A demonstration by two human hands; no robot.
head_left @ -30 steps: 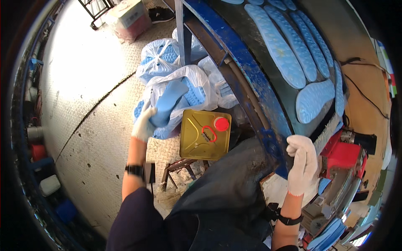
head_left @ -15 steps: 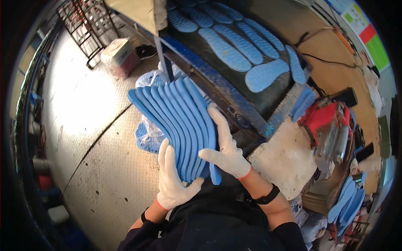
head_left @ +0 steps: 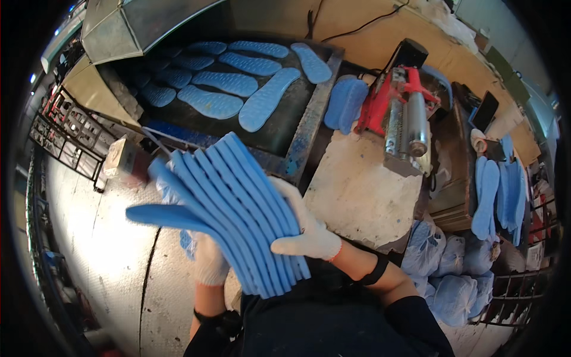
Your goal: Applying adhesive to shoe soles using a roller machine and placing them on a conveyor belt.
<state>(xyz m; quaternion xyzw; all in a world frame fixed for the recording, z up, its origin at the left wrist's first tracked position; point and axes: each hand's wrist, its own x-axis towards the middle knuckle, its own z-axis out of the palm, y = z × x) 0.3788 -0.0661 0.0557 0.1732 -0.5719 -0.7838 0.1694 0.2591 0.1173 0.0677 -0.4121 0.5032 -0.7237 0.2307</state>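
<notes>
Floor (head_left: 110, 238) glare (dark, curved rim)

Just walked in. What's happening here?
A person is holding a stack of blue insoles. The right hand, white-gloved, grips its right side; the left hand, partly hidden, is at its left. One insole on the left fans away from the others. More insoles lie spread on a dark bed beyond, left of a red machine.

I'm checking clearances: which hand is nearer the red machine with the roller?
Right. The right hand holds the blue insole stack, below and left of the red machine in the picture. The left hand, partly hidden, is farther left.
</notes>
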